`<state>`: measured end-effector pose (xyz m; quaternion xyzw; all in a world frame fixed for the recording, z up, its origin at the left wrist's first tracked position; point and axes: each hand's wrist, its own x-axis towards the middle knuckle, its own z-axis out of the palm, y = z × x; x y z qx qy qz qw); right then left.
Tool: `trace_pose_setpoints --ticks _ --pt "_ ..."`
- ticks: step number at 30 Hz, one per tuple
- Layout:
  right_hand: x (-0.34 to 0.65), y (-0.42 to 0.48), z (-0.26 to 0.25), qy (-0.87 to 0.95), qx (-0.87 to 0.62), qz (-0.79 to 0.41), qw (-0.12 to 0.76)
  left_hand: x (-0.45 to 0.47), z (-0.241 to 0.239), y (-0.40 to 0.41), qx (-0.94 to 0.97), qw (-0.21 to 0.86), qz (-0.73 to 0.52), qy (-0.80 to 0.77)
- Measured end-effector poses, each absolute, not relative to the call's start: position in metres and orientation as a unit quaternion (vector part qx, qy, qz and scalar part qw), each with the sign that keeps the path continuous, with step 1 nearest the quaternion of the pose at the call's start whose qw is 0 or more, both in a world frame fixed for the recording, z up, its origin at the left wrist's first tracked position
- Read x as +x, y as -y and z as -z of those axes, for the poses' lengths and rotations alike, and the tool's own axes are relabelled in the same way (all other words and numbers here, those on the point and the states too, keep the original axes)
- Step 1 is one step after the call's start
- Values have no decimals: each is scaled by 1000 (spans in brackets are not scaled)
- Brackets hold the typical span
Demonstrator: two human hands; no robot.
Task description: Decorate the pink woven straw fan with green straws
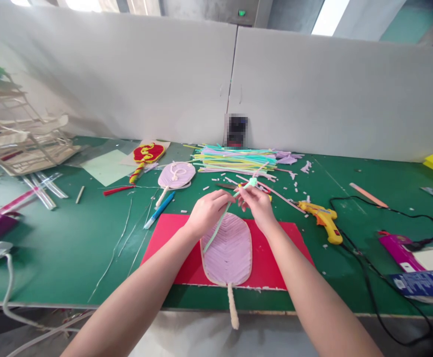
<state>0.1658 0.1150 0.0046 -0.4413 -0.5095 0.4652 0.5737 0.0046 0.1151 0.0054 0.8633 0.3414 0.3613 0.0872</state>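
Observation:
Both my hands are raised over a lilac leaf-shaped fan point(227, 253) with a cream edge and a fuzzy cream handle point(233, 307). A long pale green strip point(215, 232) runs slantwise between them, its lower end hanging over the fan's left side. My left hand point(211, 208) is closed, fingertips pinching the strip around its middle. Pinched near the upper end, my right hand point(259, 204) grips the same strip just below a small mint-green lump point(252, 182). The fan lies on a red board point(276, 248), its handle reaching past the table's front edge.
Behind my hands lies a pile of pastel strips point(235, 158) with scattered scraps. A yellow glue gun point(324, 220) with a black cord is on the right. Leftward are a blue pen point(159, 210), a round lilac fan point(177, 174) and a red-yellow fan point(148, 152).

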Motion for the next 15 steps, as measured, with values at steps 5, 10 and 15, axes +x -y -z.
trace_pose_setpoints --ticks 5,10,15 --pt "166 -116 -5 508 -462 -451 570 5 -6 -115 869 72 -360 -333" --pt "166 -117 -3 479 -469 -452 589 4 -7 -116 873 55 -357 -326" --pt "166 -119 4 492 -450 -502 551 2 -5 -118 873 52 -352 -334"
